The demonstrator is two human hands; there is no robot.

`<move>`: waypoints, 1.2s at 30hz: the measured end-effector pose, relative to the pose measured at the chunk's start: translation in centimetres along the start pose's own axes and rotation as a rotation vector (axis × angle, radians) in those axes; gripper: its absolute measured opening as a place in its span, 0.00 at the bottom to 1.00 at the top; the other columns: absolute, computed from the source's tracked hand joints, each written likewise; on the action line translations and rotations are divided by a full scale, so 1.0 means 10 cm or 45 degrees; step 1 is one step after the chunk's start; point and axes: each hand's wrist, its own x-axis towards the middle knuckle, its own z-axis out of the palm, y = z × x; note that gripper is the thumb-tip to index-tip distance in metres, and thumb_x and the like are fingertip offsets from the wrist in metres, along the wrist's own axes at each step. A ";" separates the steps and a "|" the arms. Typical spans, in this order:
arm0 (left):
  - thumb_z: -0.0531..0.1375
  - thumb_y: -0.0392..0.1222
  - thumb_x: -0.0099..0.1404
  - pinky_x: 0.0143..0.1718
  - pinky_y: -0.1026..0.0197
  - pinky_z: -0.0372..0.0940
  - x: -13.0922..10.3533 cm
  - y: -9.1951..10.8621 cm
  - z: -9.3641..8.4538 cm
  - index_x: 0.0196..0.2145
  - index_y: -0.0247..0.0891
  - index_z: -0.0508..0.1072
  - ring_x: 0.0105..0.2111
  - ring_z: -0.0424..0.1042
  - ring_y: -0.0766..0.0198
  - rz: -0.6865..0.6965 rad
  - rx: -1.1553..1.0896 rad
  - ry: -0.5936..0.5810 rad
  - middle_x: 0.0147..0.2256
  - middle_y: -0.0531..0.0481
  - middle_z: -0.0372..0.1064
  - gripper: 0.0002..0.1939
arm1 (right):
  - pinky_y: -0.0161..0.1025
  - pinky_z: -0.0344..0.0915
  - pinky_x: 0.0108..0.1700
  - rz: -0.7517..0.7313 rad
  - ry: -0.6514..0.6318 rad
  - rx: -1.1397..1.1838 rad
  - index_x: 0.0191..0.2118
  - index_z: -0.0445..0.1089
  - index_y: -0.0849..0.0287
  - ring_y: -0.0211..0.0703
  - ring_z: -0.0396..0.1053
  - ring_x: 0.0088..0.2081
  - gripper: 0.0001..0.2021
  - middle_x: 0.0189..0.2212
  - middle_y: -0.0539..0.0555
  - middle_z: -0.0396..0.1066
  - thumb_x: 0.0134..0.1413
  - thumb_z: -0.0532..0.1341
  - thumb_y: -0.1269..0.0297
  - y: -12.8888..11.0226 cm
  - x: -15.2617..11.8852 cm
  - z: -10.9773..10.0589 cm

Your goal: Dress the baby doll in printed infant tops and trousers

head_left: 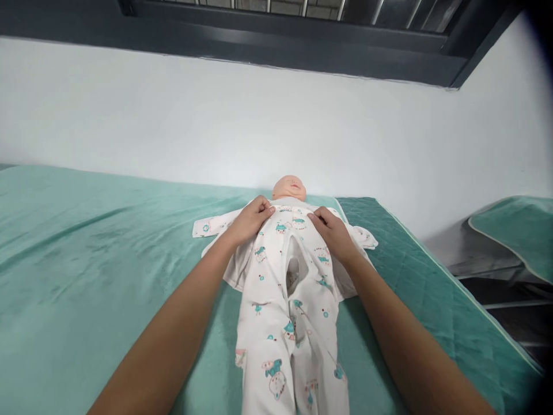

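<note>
A baby doll lies on its back, its head toward the wall. White printed trousers with an opening at the crotch lie over its body, legs stretching toward me. Beneath them a matching white top spreads out, its sleeves out to both sides. My left hand pinches the trousers' waist at the left, just below the doll's head. At the right of the waist, my right hand grips the cloth between thumb and fingers.
A green sheet covers the surface, with a darker quilted pad at the right. Behind stands a white wall below a dark window frame. Another green-covered surface is at the far right.
</note>
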 end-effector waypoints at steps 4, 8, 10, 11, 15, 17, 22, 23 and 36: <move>0.57 0.52 0.65 0.29 0.62 0.51 0.09 -0.06 -0.02 0.32 0.41 0.64 0.26 0.56 0.65 -0.112 -0.037 -0.067 0.26 0.56 0.59 0.13 | 0.38 0.50 0.30 0.150 -0.064 0.081 0.26 0.58 0.54 0.39 0.52 0.26 0.18 0.22 0.45 0.53 0.59 0.57 0.46 0.04 0.15 0.02; 0.55 0.51 0.66 0.34 0.60 0.55 0.01 -0.02 0.04 0.31 0.41 0.63 0.30 0.60 0.62 0.046 0.306 0.133 0.28 0.53 0.64 0.12 | 0.37 0.52 0.29 0.137 0.007 0.124 0.28 0.60 0.54 0.38 0.52 0.26 0.17 0.22 0.45 0.54 0.58 0.58 0.47 0.07 0.10 0.06; 0.54 0.49 0.67 0.41 0.57 0.57 -0.01 0.01 0.05 0.31 0.41 0.63 0.37 0.64 0.58 0.189 0.506 0.176 0.34 0.50 0.68 0.11 | 0.38 0.56 0.34 0.040 0.071 0.069 0.31 0.63 0.53 0.40 0.57 0.30 0.14 0.26 0.47 0.59 0.59 0.58 0.49 0.07 0.07 0.06; 0.54 0.48 0.68 0.45 0.56 0.57 -0.02 0.02 0.05 0.31 0.41 0.63 0.42 0.65 0.56 0.250 0.581 0.166 0.39 0.47 0.69 0.11 | 0.39 0.58 0.38 -0.035 0.095 0.030 0.32 0.64 0.54 0.42 0.61 0.33 0.13 0.30 0.49 0.63 0.60 0.58 0.50 0.08 0.06 0.06; 0.50 0.49 0.69 0.47 0.56 0.59 0.03 0.04 0.01 0.32 0.41 0.62 0.45 0.67 0.56 0.178 0.602 0.011 0.44 0.47 0.71 0.11 | 0.43 0.57 0.52 -0.174 0.007 -0.016 0.29 0.66 0.55 0.48 0.64 0.50 0.14 0.47 0.55 0.70 0.62 0.54 0.53 0.08 0.11 0.06; 0.49 0.50 0.70 0.40 0.58 0.59 0.08 0.04 -0.02 0.33 0.42 0.62 0.37 0.68 0.59 0.061 0.552 -0.011 0.36 0.51 0.72 0.12 | 0.42 0.59 0.50 -0.069 -0.050 -0.009 0.29 0.66 0.55 0.47 0.67 0.47 0.16 0.45 0.54 0.72 0.63 0.53 0.52 0.08 0.15 0.05; 0.55 0.50 0.65 0.31 0.62 0.55 0.34 -0.03 -0.04 0.29 0.40 0.65 0.29 0.63 0.64 -0.049 0.513 0.119 0.26 0.55 0.65 0.12 | 0.38 0.57 0.40 0.134 0.008 -0.199 0.31 0.69 0.55 0.43 0.66 0.36 0.17 0.31 0.48 0.72 0.61 0.53 0.49 0.10 0.32 0.03; 0.56 0.49 0.64 0.31 0.62 0.54 0.40 -0.06 -0.03 0.29 0.40 0.65 0.28 0.63 0.64 -0.062 0.503 0.142 0.26 0.55 0.65 0.12 | 0.37 0.56 0.38 0.163 0.023 -0.245 0.29 0.68 0.55 0.42 0.65 0.33 0.17 0.28 0.47 0.70 0.60 0.53 0.48 0.11 0.37 0.03; 0.53 0.44 0.67 0.48 0.58 0.63 0.38 -0.15 0.05 0.46 0.45 0.74 0.46 0.72 0.59 0.038 0.569 0.109 0.46 0.51 0.75 0.14 | 0.41 0.63 0.44 0.067 0.088 0.030 0.42 0.73 0.52 0.44 0.71 0.40 0.11 0.40 0.50 0.76 0.56 0.58 0.56 0.29 0.49 0.10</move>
